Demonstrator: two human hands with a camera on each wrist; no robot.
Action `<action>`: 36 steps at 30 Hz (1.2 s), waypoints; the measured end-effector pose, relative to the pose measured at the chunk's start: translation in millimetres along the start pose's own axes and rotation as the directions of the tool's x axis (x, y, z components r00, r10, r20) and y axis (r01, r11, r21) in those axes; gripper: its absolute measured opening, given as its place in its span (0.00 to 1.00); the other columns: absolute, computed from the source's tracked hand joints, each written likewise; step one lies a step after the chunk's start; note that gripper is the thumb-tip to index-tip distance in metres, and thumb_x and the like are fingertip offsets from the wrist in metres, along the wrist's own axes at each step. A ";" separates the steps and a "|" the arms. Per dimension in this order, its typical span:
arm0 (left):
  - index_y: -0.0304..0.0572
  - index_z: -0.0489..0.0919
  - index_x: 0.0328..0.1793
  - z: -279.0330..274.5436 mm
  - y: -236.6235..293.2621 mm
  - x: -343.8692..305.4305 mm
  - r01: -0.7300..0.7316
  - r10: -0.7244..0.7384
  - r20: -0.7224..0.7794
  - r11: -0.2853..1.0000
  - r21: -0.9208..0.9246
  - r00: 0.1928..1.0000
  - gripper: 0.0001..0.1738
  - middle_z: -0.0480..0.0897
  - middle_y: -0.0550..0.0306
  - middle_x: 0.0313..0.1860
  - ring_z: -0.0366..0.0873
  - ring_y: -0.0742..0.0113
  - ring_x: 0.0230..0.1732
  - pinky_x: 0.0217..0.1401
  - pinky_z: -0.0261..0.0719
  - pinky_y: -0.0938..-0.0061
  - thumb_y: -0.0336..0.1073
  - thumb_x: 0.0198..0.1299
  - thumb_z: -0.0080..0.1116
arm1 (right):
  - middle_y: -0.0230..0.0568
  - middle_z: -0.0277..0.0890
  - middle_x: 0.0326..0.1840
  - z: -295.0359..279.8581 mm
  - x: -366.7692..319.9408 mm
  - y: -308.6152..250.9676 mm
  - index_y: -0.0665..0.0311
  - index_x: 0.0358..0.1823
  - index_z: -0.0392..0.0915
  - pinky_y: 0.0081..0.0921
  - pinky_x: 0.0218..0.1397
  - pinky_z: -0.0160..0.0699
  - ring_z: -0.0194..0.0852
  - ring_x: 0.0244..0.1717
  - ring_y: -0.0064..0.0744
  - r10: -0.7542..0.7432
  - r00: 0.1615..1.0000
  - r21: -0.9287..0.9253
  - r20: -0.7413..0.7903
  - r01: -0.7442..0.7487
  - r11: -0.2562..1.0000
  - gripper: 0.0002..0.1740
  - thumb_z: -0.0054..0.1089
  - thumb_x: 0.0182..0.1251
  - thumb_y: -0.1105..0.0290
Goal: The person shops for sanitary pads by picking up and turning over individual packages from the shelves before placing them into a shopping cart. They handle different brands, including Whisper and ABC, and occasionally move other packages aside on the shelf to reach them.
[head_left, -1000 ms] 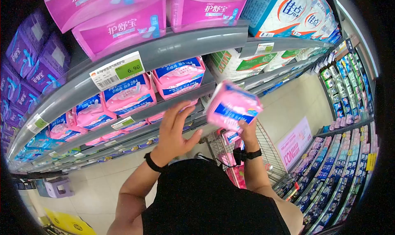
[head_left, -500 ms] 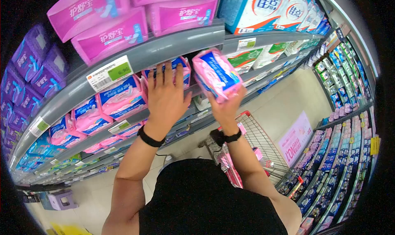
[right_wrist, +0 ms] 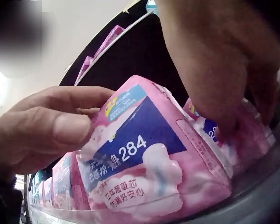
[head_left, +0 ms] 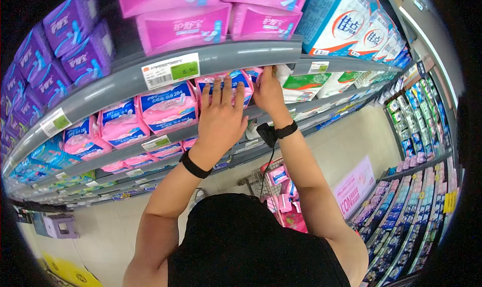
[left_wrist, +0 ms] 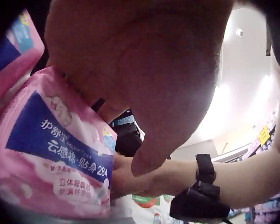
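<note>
Supermarket: price-tagged shelves (head_left: 251,51), trolley (head_left: 261,181)

Both arms raised, forearms converging upward. Left hand (head_left: 221,117) flat, fingers straight and spread. Right hand (head_left: 267,92) just beside it, fingers bent forward; its grip unclear.

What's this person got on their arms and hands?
The left hand and right hand are ungloved. The left band and right band are black; the right one carries a small black box with a thin cable. Arms are uncovered; the top is black.
</note>
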State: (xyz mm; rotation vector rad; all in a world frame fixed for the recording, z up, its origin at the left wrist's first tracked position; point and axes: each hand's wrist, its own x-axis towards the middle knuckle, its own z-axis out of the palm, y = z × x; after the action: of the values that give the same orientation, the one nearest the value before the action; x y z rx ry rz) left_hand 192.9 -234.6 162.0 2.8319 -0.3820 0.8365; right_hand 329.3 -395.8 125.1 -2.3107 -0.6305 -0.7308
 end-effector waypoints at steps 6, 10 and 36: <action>0.39 0.69 0.76 1.4 -1.1 -2.3 -0.004 0.004 -0.028 1.000 -0.008 1.000 0.44 0.67 0.34 0.76 0.63 0.38 0.77 0.79 0.55 0.42 0.50 0.55 0.69 | 0.68 0.73 0.64 24.7 27.7 46.7 0.63 0.71 0.65 0.54 0.66 0.71 0.71 0.63 0.70 -0.205 0.963 0.131 0.174 0.183 0.974 0.32 0.59 0.64 0.73; 0.39 0.69 0.76 0.0 -0.4 -0.8 -0.004 0.004 -0.007 1.000 -0.008 1.000 0.44 0.67 0.34 0.76 0.63 0.38 0.77 0.79 0.54 0.42 0.50 0.54 0.70 | 0.68 0.70 0.68 27.0 39.8 50.6 0.65 0.71 0.67 0.50 0.72 0.67 0.67 0.69 0.68 -0.173 0.917 0.261 0.359 0.079 0.962 0.31 0.57 0.66 0.68; 0.42 0.66 0.78 2.7 12.2 8.4 -0.007 0.005 0.029 0.996 0.090 1.000 0.46 0.68 0.38 0.76 0.65 0.41 0.76 0.79 0.55 0.43 0.49 0.54 0.70 | 0.50 0.47 0.86 -18.9 -39.6 34.0 0.60 0.86 0.41 0.38 0.81 0.55 0.56 0.81 0.45 0.049 0.935 0.785 0.352 -0.324 0.528 0.41 0.47 0.76 0.81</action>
State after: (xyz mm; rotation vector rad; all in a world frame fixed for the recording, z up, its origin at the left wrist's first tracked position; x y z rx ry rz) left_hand 197.5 -248.5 165.4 2.9294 -0.3658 0.8357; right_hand 314.0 -441.8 98.0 -1.5101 -0.6463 0.0791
